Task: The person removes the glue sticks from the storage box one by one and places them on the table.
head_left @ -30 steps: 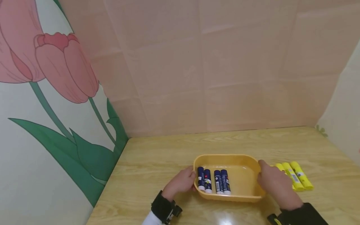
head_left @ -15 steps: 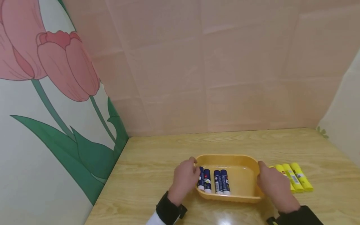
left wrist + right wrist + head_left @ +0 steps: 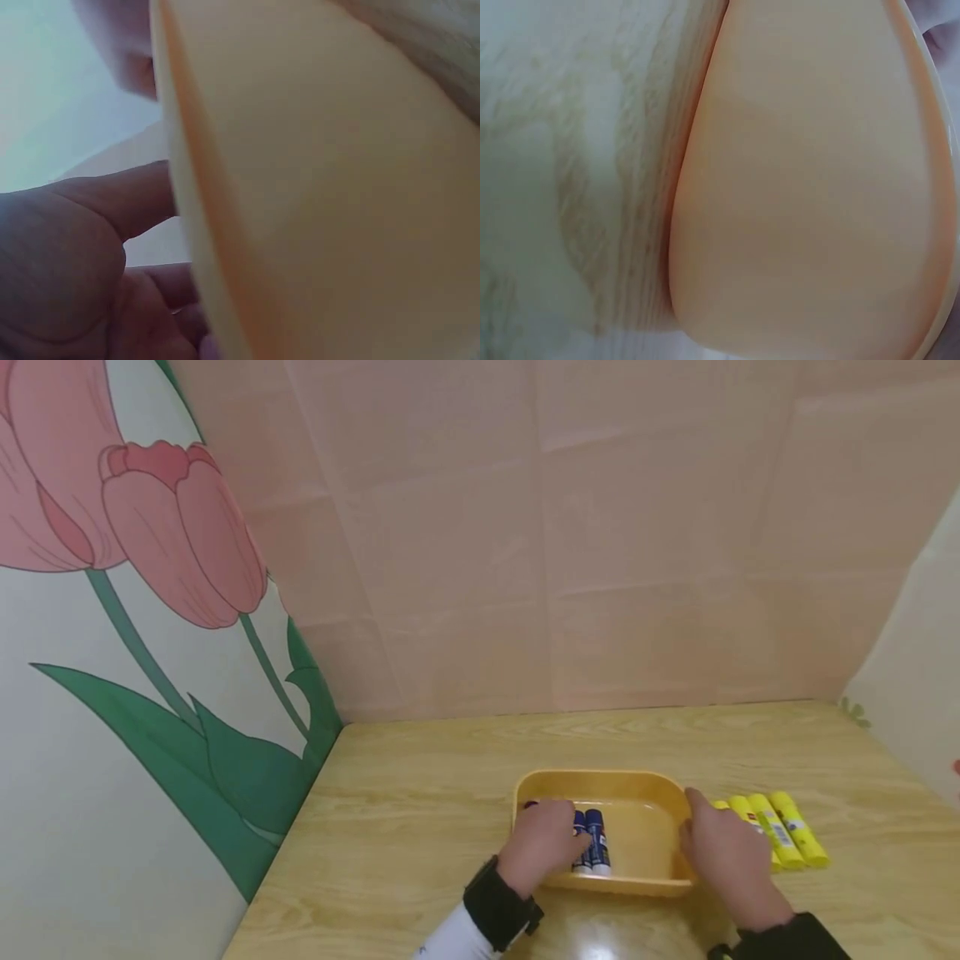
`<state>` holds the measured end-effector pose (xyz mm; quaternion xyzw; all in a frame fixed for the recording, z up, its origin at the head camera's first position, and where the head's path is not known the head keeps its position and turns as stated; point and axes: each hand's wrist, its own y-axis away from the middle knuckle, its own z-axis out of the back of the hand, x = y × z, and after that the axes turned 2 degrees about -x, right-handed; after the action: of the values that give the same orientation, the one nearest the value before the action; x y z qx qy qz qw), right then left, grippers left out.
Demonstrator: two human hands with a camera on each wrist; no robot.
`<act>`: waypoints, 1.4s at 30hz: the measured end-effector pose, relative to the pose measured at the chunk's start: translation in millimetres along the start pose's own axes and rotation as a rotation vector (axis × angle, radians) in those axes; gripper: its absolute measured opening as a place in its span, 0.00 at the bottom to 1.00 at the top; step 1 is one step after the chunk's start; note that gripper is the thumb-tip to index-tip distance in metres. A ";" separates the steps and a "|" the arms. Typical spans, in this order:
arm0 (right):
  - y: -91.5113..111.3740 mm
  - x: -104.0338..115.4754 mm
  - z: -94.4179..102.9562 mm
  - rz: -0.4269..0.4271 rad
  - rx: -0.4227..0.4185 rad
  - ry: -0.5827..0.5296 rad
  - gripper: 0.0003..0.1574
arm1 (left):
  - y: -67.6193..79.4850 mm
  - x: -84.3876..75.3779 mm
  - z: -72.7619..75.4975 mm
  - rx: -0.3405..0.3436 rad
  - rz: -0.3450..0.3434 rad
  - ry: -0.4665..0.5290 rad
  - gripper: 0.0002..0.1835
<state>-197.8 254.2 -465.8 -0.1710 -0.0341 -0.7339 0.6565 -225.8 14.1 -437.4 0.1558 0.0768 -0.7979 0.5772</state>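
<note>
A yellow plastic tray (image 3: 645, 827) stands on the table. In it, two dark blue glue sticks with white ends (image 3: 597, 843) lie side by side. My left hand (image 3: 542, 843) reaches over the tray's front left into it, covering most of the other blue sticks there. In the left wrist view its thumb (image 3: 135, 199) stretches behind the tray wall (image 3: 337, 187); I cannot tell whether its fingers hold a stick. My right hand (image 3: 727, 860) grips the tray's right rim, thumb uppermost. The right wrist view is mostly the tray's outer wall (image 3: 802, 187).
Several yellow glue sticks (image 3: 798, 831) lie in a row on the wood-grain table (image 3: 390, 827), just right of the tray and partly behind my right hand. A pinkish sheet (image 3: 562, 527) covers the back wall. A tulip-printed wall (image 3: 187, 543) bounds the left side.
My left hand has let go of the tray's left rim, risen over it and moved right, onto the blue glue sticks inside. The right hand keeps its hold on the right rim.
</note>
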 end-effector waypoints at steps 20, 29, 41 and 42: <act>0.1 5.5 -3.5 -0.022 -0.028 -0.027 0.28 | -14.4 -19.3 -29.3 -0.191 -0.054 -0.256 0.14; 4.0 4.2 -6.5 -0.028 -0.022 -0.031 0.28 | -18.4 -30.6 -37.6 -0.140 -0.023 -0.276 0.17; 3.2 -0.4 -8.8 -0.032 -0.024 -0.033 0.26 | -28.2 -45.6 -54.0 -0.288 -0.072 -0.426 0.09; 3.3 -0.2 -9.0 -0.030 -0.026 -0.034 0.26 | -29.2 -45.9 -55.0 -0.287 -0.061 -0.430 0.08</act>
<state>-196.3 251.5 -474.8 -0.1915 -0.0381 -0.7410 0.6425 -231.5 81.3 -475.2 -0.1032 0.0697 -0.8108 0.5720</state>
